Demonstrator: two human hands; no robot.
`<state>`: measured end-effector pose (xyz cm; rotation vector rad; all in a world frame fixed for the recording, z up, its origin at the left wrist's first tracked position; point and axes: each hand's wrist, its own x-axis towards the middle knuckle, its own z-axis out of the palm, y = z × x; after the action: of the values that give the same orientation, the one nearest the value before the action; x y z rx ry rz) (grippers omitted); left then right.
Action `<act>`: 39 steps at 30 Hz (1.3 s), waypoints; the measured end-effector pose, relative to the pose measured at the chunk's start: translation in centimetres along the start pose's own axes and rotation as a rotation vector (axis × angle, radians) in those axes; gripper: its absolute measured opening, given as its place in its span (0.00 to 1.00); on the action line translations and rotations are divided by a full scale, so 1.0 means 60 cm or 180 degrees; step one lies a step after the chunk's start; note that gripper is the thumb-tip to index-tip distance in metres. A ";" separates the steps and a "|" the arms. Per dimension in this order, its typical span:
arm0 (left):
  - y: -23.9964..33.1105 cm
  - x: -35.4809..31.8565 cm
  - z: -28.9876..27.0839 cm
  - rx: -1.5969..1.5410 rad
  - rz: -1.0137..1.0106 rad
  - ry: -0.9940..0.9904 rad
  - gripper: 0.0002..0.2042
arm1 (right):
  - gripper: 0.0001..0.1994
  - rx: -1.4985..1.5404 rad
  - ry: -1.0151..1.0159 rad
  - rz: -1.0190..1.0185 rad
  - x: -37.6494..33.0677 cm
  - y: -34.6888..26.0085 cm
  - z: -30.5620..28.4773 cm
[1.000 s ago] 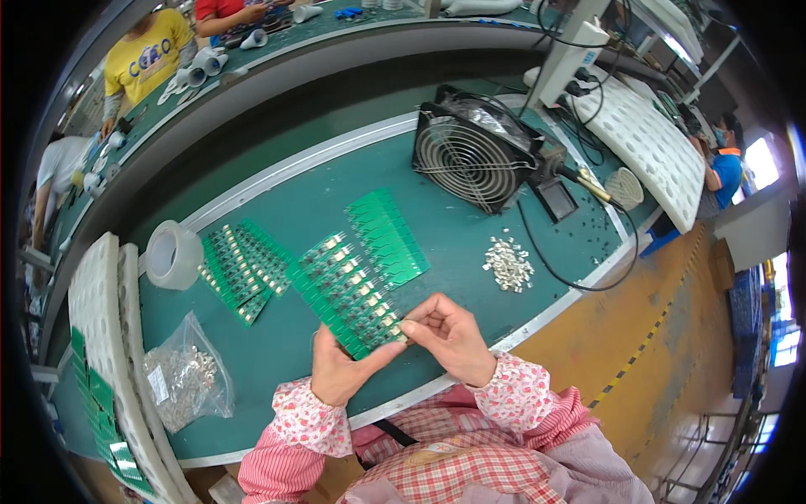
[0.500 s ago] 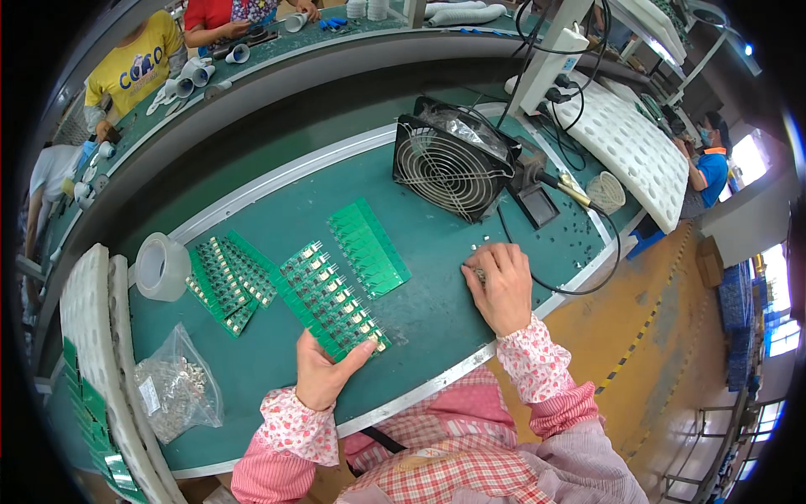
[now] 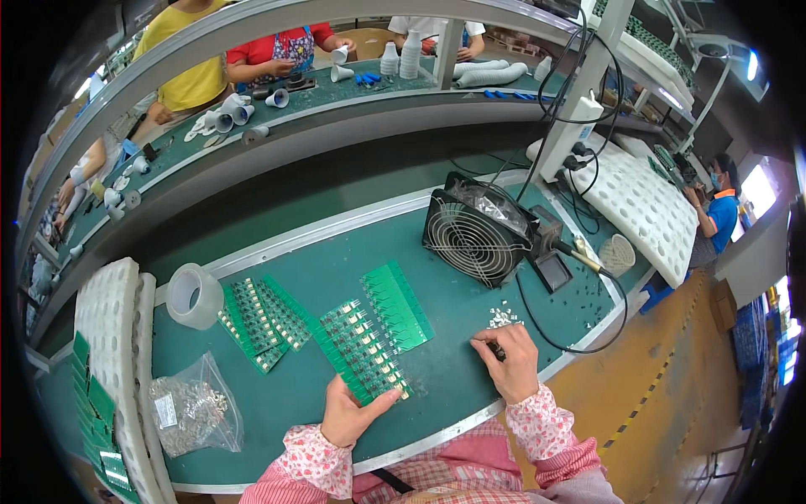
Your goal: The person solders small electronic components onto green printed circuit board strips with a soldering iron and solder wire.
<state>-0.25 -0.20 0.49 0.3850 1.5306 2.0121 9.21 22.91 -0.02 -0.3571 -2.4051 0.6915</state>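
My left hand [image 3: 354,413] grips the near end of a green circuit board panel [image 3: 363,351], thumb on top. Rows of small white and dark components with pins run along this panel. Just beyond it lies a bare green board panel [image 3: 396,306], apart from my hands. My right hand [image 3: 510,361] is over the bench at the right, its fingers curled together. Something small and dark shows at its fingertips, too small to name. A pile of small white parts [image 3: 504,317] lies just beyond those fingers.
Populated boards [image 3: 262,319] lie left, near a tape roll [image 3: 195,296] and a clear bag of small parts [image 3: 195,407]. A fan [image 3: 477,231], a soldering iron [image 3: 579,256] with its cord, and dark bits are at right. White foam trays [image 3: 109,336] flank the bench. People work beyond.
The whole view has shifted, so the bench sits lower in the picture. My right hand has drawn back toward me, uncovering the white parts. My left hand still holds the board panel.
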 end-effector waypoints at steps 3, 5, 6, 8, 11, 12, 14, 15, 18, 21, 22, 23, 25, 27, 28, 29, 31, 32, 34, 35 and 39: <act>-0.012 0.002 -0.002 0.0107 -0.0032 -0.0074 0.20 | 0.05 -0.0243 -0.0036 -0.0063 -0.001 0.004 -0.006; -0.010 0.000 -0.002 0.0058 -0.0124 -0.0090 0.20 | 0.06 -0.0316 -0.0014 -0.0095 -0.002 0.005 -0.009; -0.005 0.005 0.001 0.0020 -0.0130 -0.0098 0.20 | 0.06 -0.0378 0.0054 -0.0198 0.002 0.007 -0.012; 0.001 0.004 0.008 0.0010 -0.0243 -0.0155 0.19 | 0.07 -0.0482 0.0103 -0.0134 0.000 0.011 -0.016; 0.002 0.003 0.004 0.0210 -0.0131 0.0045 0.19 | 0.08 -0.0219 0.0187 -0.0206 0.006 0.010 -0.012; 0.001 0.004 0.006 0.0216 -0.0142 0.0031 0.19 | 0.08 -0.0223 0.0193 -0.0189 0.007 0.012 -0.012; -0.002 0.005 0.006 0.0153 -0.0093 0.0020 0.19 | 0.08 -0.0173 0.0330 -0.0197 0.011 0.017 -0.007; -0.004 0.002 0.004 0.0169 -0.0119 0.0072 0.19 | 0.08 -0.0203 0.0350 -0.0226 0.014 0.014 -0.008; -0.008 0.005 0.004 0.0181 -0.0138 0.0119 0.19 | 0.09 0.0530 0.0109 0.0521 0.006 0.007 -0.013; -0.014 0.012 0.004 0.0157 -0.0022 0.0049 0.18 | 0.09 0.1836 -0.0073 0.1465 -0.004 -0.006 -0.007; -0.012 0.012 0.003 0.0101 -0.0003 0.0031 0.18 | 0.10 0.1939 -0.0183 0.1524 -0.007 -0.012 -0.006; -0.010 0.010 0.002 0.0043 0.0019 0.0005 0.18 | 0.10 0.1986 -0.0232 0.1527 -0.009 -0.019 -0.003; -0.011 0.009 -0.001 0.0035 0.0011 0.0045 0.18 | 0.09 0.1522 -0.0565 0.1133 -0.014 -0.028 0.001; -0.011 0.008 -0.002 0.0013 0.0015 0.0048 0.18 | 0.09 0.1949 -0.0688 0.1219 -0.018 -0.046 0.012; -0.011 0.009 -0.002 0.0030 0.0019 0.0071 0.18 | 0.08 0.2356 -0.0788 0.1305 -0.019 -0.057 0.017; -0.011 0.009 -0.002 0.0045 0.0024 0.0092 0.18 | 0.06 0.2643 -0.0966 0.1515 -0.018 -0.069 0.018; -0.013 0.010 -0.004 0.0036 0.0051 0.0106 0.18 | 0.06 0.2885 -0.1057 0.1590 -0.020 -0.083 0.027; -0.013 0.010 -0.005 0.0029 0.0071 0.0113 0.18 | 0.06 0.3126 -0.1143 0.1674 -0.019 -0.088 0.030; -0.009 0.009 -0.003 0.0008 0.0119 0.0140 0.18 | 0.05 0.3144 -0.1178 0.1720 -0.017 -0.095 0.029; -0.007 0.008 -0.001 -0.0007 0.0150 0.0169 0.18 | 0.05 0.3104 -0.1190 0.1627 -0.018 -0.094 0.030; -0.007 0.009 -0.003 -0.0217 0.0075 0.0250 0.19 | 0.05 0.2639 -0.1217 0.1323 -0.020 -0.087 0.038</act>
<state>-0.69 0.04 -0.01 0.3014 1.5057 2.1142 8.28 17.18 0.74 -0.3869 -2.1285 1.9917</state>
